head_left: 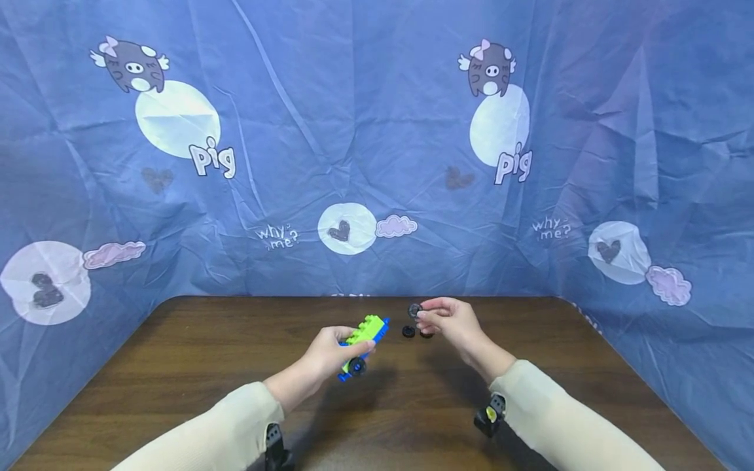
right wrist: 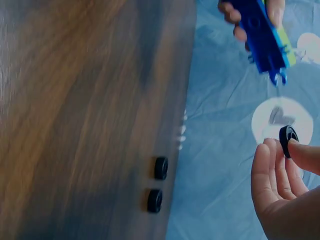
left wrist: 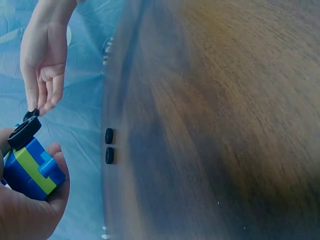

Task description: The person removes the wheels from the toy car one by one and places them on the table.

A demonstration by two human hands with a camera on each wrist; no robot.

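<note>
Assembly of a small block toy, shown from the head and both wrists. The left hand [head_left: 330, 353] gripped the toy [head_left: 370, 329], its thumb across one side, and held it tilted above the bench [head_left: 235, 373]. The toy had a green upper part with studs and a blue lower part; a black mounted wheel [head_left: 357, 366] sat at its end nearer the person, close to the thumb. In the right wrist view, the toy's blue face was exposed, and small blue prongs projected from its end.

The right hand [head_left: 453, 324] pinched a second black wheel, the held wheel [head_left: 415, 311], between thumb and fingers; this wheel was raised above the bench and apart from the toy. Two loose wheels [right wrist: 161, 168] [right wrist: 155, 200] lay flat on the bench near its far edge, side by side with a narrow gap between them. In the head view, one was partly hidden by the right hand.

Pale sleeves [head_left: 565, 412] covered both forearms, and a black device [head_left: 489, 415] was worn at each wrist. Behind the bench hung a creased blue backdrop [head_left: 377, 157] printed with pigs, hearts, clouds and lettering.
</note>
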